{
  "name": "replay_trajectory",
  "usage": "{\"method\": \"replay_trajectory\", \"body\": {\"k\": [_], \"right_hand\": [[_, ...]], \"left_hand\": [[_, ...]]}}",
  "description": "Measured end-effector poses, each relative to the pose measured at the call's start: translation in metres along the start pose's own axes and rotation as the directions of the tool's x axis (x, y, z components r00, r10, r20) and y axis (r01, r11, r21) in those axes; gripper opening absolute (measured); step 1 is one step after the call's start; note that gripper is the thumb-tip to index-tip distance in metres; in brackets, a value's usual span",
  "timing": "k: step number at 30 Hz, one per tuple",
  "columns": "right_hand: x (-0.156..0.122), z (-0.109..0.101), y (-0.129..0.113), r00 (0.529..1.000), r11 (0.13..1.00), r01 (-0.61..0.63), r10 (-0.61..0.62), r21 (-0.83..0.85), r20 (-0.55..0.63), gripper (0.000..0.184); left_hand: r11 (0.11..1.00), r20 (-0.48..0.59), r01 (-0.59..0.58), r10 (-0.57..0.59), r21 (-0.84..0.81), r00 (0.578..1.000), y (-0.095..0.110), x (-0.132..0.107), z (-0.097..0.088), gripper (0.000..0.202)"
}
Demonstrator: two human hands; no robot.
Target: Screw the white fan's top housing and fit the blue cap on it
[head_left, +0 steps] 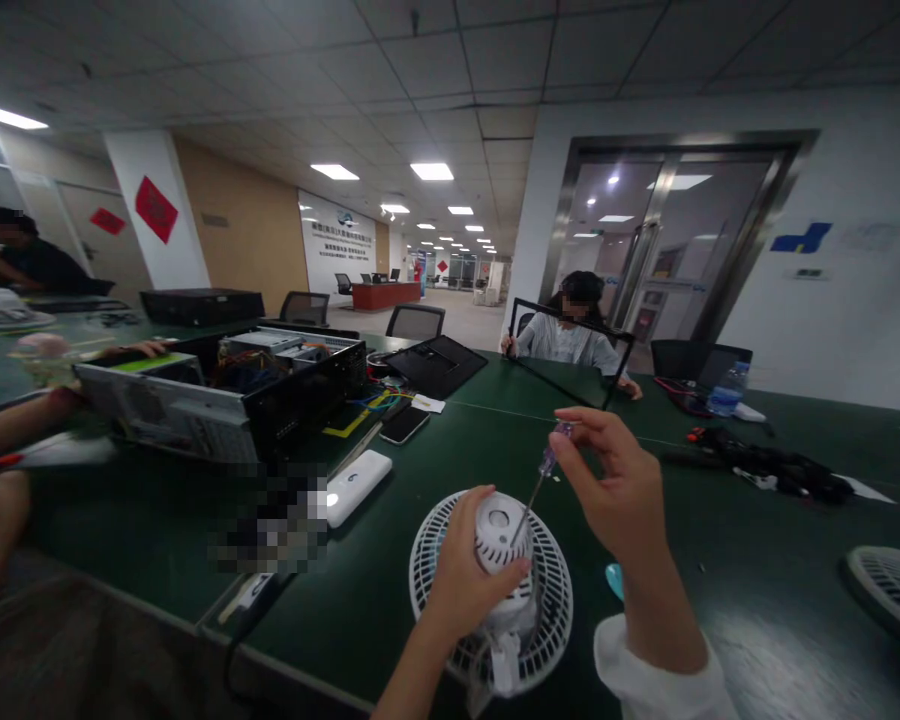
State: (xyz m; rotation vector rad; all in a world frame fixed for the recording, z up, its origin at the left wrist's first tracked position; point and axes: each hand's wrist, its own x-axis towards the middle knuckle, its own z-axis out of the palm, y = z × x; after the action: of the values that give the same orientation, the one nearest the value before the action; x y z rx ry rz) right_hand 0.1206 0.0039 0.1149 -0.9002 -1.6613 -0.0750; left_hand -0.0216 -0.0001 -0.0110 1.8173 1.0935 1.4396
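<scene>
A small white fan (547, 600) lies face down on the dark green table (720, 540), its motor housing (499, 525) pointing up. My left hand (469, 580) is wrapped round that housing. My right hand (615, 480) pinches the purple handle of a thin screwdriver (534, 490), held above the fan. The screwdriver's tip rests on the back of the housing.
An opened computer case (232, 395) stands at the left with another person's arms beside it. A white device (358, 486), a phone (403, 425) and cables lie near it. A person across the table holds a black frame (570, 355). A second fan grille (889, 590) lies at the right edge.
</scene>
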Motion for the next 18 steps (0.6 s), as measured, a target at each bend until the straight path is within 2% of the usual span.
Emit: {"method": "replay_trajectory", "body": {"k": [4, 8, 12, 18], "right_hand": [[0.002, 0.004, -0.002, 0.981, 0.972, 0.189, -0.181, -0.141, 0.063, 0.011], [0.002, 0.012, 0.000, 0.958, 0.940, 0.279, -0.259, -0.195, 0.120, 0.010], [0.000, 0.014, 0.001, 0.947, 0.919, 0.302, -0.260, -0.252, 0.188, 0.010], [-0.002, 0.015, 0.001, 0.952, 0.921, 0.257, -0.190, -0.293, 0.240, 0.010]], "left_hand": [[1.000, 0.007, -0.002, 0.002, 0.014, 1.000, -0.001, -0.001, 0.000, 0.064], [1.000, 0.008, -0.005, 0.005, 0.018, 1.000, 0.000, 0.000, 0.000, 0.063], [1.000, 0.003, -0.003, 0.003, 0.026, 1.000, 0.002, 0.001, 0.000, 0.063], [1.000, 0.000, -0.005, 0.005, 0.029, 1.000, 0.002, -0.001, 0.000, 0.063]]}}
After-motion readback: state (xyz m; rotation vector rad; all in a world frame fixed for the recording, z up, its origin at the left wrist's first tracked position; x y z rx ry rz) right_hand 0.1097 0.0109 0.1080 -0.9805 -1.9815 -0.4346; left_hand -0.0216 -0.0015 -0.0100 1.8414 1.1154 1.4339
